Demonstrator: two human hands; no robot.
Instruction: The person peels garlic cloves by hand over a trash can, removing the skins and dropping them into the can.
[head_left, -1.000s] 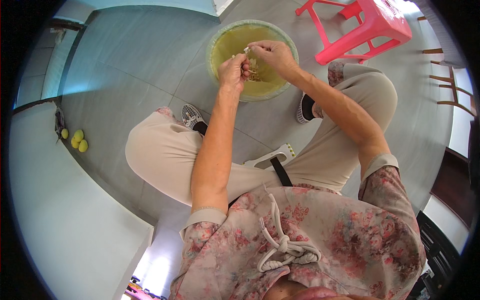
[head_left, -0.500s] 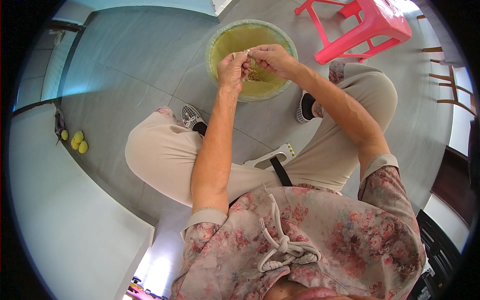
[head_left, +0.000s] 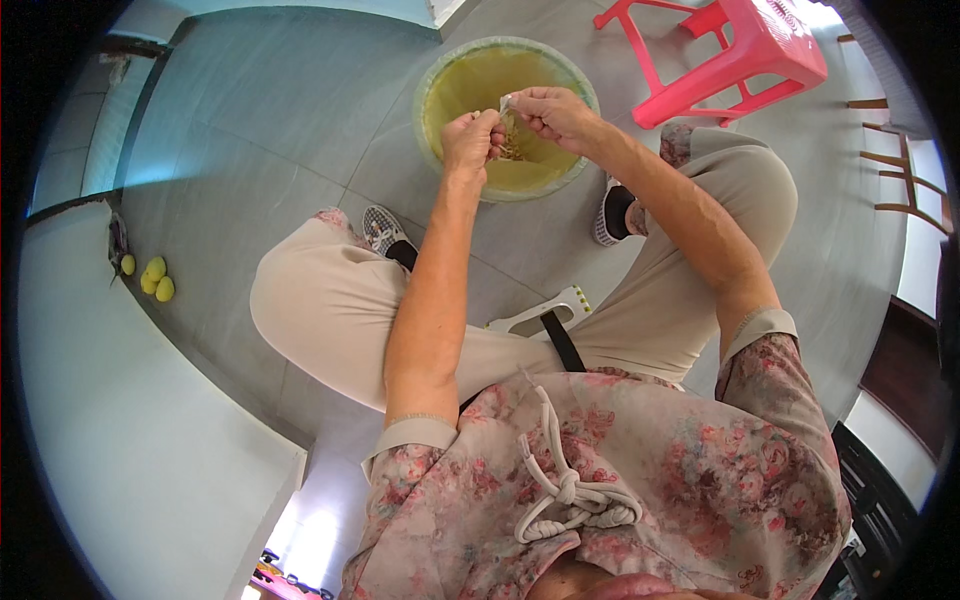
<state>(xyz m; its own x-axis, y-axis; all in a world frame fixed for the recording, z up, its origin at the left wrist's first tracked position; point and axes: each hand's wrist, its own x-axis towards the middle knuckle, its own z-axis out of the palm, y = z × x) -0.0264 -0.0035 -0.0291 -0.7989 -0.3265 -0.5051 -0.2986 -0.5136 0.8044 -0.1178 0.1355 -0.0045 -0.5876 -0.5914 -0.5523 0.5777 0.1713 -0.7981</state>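
Observation:
Both of my hands are held over a round bin (head_left: pixel 425 120) lined with a yellowish bag. My left hand (head_left: pixel 470 145) is closed, thumb against fingers, and whatever sits inside it is hidden. With thumb and forefinger, my right hand (head_left: pixel 553 115) pinches a small pale, thin piece (head_left: pixel 505 104) that spans the narrow gap between the hands. Its kind is too small to make out. Light brown scraps (head_left: pixel 512 150) lie inside the bin below my hands.
A pink plastic stool (head_left: pixel 735 60) stands beyond my right knee. Several yellow-green round fruits (head_left: pixel 157 280) rest by the wall at left, near a dark object (head_left: pixel 117 240). Between my legs shows a white seat edge (head_left: pixel 570 305). Wooden chair legs (head_left: pixel 905 180) are at far right.
My fingertips, close together before, are now slightly apart, with the pale piece showing between them. The left hand has turned a little and its fingers have curled in more.

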